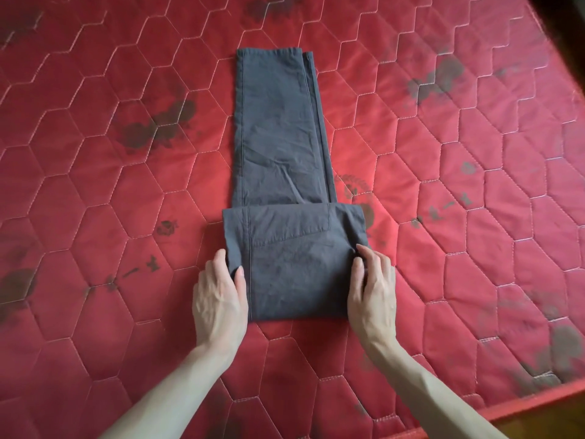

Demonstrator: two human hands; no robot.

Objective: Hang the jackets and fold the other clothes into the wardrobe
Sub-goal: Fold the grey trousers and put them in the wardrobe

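Dark grey trousers (278,131) lie flat on the red quilted mattress (95,185), legs doubled together and pointing away from me. The waist end is folded over once, so a back pocket faces up. My left hand (220,299) grips the left edge of that folded part, thumb on top and fingers curled round the edge. At the right edge my right hand (372,289) pinches the cloth, fingers bent on it. No jacket or wardrobe is in view.
The mattress has hexagon stitching and dark flower prints. Its near right edge (522,407) runs diagonally at the bottom right, with a dark floor strip beyond. A dark surface borders the top right corner (566,30).
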